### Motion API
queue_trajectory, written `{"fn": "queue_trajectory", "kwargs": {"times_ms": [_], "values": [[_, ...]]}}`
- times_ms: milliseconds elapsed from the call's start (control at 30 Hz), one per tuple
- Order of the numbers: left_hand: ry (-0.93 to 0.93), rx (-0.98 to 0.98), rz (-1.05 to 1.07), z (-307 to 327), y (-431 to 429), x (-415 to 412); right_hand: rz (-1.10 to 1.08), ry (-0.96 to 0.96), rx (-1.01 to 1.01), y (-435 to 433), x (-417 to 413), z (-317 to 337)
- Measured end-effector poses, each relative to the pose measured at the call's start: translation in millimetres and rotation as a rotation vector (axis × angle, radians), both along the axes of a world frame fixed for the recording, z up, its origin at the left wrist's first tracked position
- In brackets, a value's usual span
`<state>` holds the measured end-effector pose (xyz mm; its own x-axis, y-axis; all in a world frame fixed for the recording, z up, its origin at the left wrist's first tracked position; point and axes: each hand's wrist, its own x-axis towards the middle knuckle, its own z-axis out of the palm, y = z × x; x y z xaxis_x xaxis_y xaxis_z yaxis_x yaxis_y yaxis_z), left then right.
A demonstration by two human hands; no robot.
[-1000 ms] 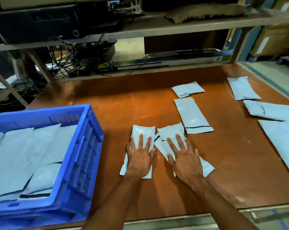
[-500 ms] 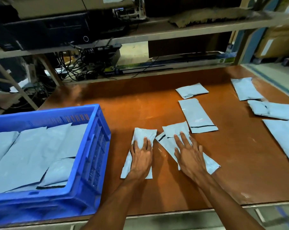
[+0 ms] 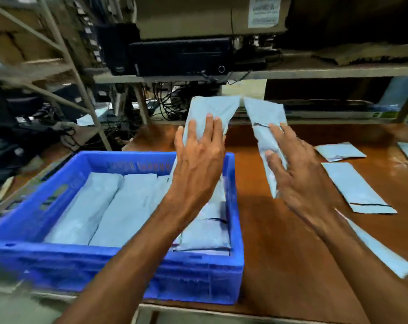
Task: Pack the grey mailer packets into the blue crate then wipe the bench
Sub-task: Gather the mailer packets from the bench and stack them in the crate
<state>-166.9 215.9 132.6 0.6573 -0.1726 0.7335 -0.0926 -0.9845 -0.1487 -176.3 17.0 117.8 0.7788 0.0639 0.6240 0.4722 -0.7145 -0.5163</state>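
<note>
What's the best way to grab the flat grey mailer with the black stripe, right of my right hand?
Probably pinch the striped mailer at its near short end, coming from above on your side. It lies flat on the bench, so only an edge offers anything to lift and pinch.

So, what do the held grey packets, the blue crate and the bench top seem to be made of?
Grey packets: probably thin plastic film; slight sheen, creased, bending.
Blue crate: likely moulded hard plastic; uniform colour, slotted wall.
Bench: perhaps laminated or varnished board; smooth, reddish-brown, soft reflections.
</note>
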Motion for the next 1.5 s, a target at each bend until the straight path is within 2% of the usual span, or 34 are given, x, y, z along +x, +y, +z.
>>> {"fn": "queue_trajectory", "kwargs": {"times_ms": [67, 167, 267, 333, 400, 533, 600, 667, 733, 833, 1033, 1100, 1167, 1233, 1300, 1367, 1500], "values": [[0.131, 0.069, 0.058, -20, 64, -7, 0.099, 0.026, -0.034, 47, -6, 0], [0.210, 0.116, 0.149, -47, 141, -19, 0.173, 0.098, -0.175, 111, -11, -11], [0.374, 0.157, 0.239, -59, 190, -26, 0.138, 0.197, -0.308, 161, -18, -20], [0.586, 0.104, 0.219, -67, 214, -23, 0.059, 0.240, -0.401, 189, -21, -25], [0.782, -0.031, 0.149, -74, 226, -19, 0.007, 0.336, -0.472, 209, -22, -31], [1.023, -0.027, 0.028, -80, 226, -26, 0.076, 0.671, -0.662, 224, -23, -51], [1.066, -0.130, 0.024, -79, 232, -21, 0.081, 0.639, -0.709, 223, -18, -51], [1.144, -0.043, 0.072, -80, 243, -11, 0.091, 0.572, -0.754, 223, -6, -51], [1.250, 0.058, 0.106, -86, 251, -4, 0.156, 0.625, -0.848, 225, 4, -60], [1.332, 0.080, 0.164, -101, 256, 1, 0.200, 0.758, -0.878, 237, 9, -81], [1.263, 0.075, 0.218, -98, 243, 0, 0.224, 0.768, -0.815, 239, 8, -82], [1.172, 0.053, 0.236, -89, 241, 2, 0.252, 0.628, -0.726, 225, 5, -68], [0.946, 0.002, 0.196, -74, 230, 5, 0.245, 0.398, -0.577, 204, 5, -46], [0.692, -0.155, 0.016, -58, 197, 11, 0.184, 0.182, -0.424, 162, 6, -29], [0.542, -0.286, -0.227, -46, 148, 11, 0.083, 0.070, -0.295, 103, 10, -23], [0.483, -0.305, -0.394, -38, 88, 4, -0.063, 0.106, -0.235, 35, 8, -25], [0.484, -0.250, -0.578, -39, -41, -13, -0.359, 0.366, -0.237, -98, -9, -75]]}}
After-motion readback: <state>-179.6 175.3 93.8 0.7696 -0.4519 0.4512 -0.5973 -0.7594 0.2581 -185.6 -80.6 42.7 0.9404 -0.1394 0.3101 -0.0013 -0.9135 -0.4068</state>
